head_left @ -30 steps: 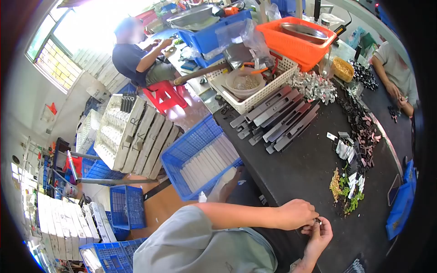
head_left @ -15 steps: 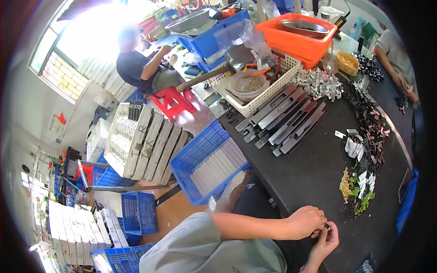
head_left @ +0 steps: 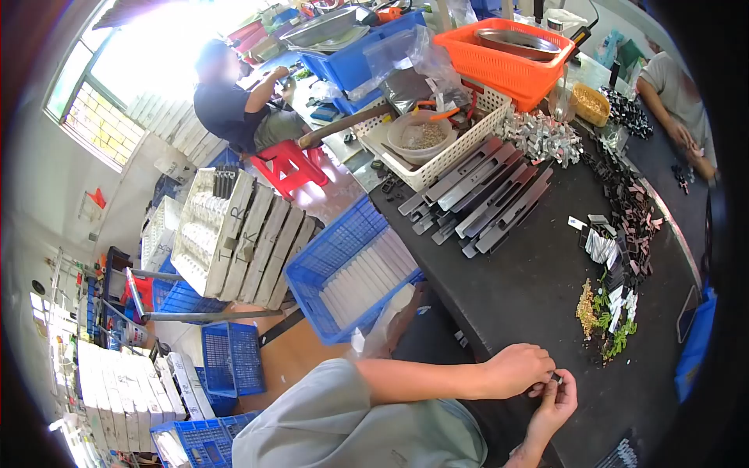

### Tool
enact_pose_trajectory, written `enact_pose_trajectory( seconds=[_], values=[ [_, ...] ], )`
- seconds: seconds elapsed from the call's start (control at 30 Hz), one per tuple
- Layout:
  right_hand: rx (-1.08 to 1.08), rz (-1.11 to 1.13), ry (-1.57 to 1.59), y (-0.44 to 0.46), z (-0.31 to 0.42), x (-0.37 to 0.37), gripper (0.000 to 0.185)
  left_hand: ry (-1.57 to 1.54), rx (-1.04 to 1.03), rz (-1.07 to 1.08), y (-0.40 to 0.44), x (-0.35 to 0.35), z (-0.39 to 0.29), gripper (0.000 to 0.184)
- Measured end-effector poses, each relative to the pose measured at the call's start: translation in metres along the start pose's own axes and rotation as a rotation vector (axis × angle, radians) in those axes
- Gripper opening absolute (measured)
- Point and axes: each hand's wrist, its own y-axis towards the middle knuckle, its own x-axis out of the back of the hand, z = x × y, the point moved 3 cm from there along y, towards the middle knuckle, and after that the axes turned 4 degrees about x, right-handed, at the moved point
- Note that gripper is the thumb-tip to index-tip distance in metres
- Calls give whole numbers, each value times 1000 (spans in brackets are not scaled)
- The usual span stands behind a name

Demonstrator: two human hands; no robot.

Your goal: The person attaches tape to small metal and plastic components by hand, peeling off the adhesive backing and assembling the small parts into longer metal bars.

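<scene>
My left hand (head_left: pixel 516 370) is closed, its fingers curled and their tips meeting my right hand over the near edge of the black table. My right hand (head_left: pixel 557 399) pinches a small black piece (head_left: pixel 556 378) between thumb and fingers. What the left fingertips grip is hidden behind the knuckles. Beyond the hands lie small piles: green parts (head_left: pixel 620 341), brass-coloured bits (head_left: pixel 587 310), white-and-silver strips (head_left: pixel 602 249) and black pieces (head_left: pixel 636 234).
Long grey metal channels (head_left: pixel 484 195) lie stacked beside a cream basket (head_left: pixel 425 178). An orange basket (head_left: pixel 511 74) stands behind. At the table's left is a blue crate (head_left: pixel 312 300) with white strips. Two other people (head_left: pixel 226 105) sit farther off, one at the right (head_left: pixel 679 101).
The whole view has shifted slightly. Both hands stay together at the table edge, and the black piece shows a little more between the fingers.
</scene>
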Motion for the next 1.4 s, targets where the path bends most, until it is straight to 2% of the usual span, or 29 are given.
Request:
enact_pose_trajectory(
  seconds=[0.07,0.13,0.17,0.23,0.43,0.57,0.63,0.83,0.93,1.1,1.4],
  values=[
    [20,9,0,-1,-1,0,14,-29,-22,-49,-4,2,0,16],
    [48,16,12,-2,-4,0,13,-137,110,29,-7,9,-1,16],
    [48,20,-7,-1,-8,2,13,-127,101,23,-7,9,1,16],
    [52,25,-40,1,-6,4,12,-18,-38,-16,-8,3,2,16],
    [22,-35,-42,-4,-6,-1,13,64,-173,-156,-8,-1,2,17],
    [11,-23,-54,-1,-7,-1,13,45,-100,-154,-9,3,4,14],
    [23,-41,-41,0,-11,1,13,31,-186,-154,-6,4,4,14],
    [29,-42,-46,2,-19,1,12,-12,-140,-122,-5,0,8,18],
    [46,-70,-57,0,-14,0,10,-54,-98,-176,-5,0,5,12],
    [28,-86,-107,1,-12,0,8,-16,-34,-103,-2,2,2,14],
    [67,-58,-36,-6,2,-2,11,42,-82,-59,-10,17,-16,12]
  ],
)
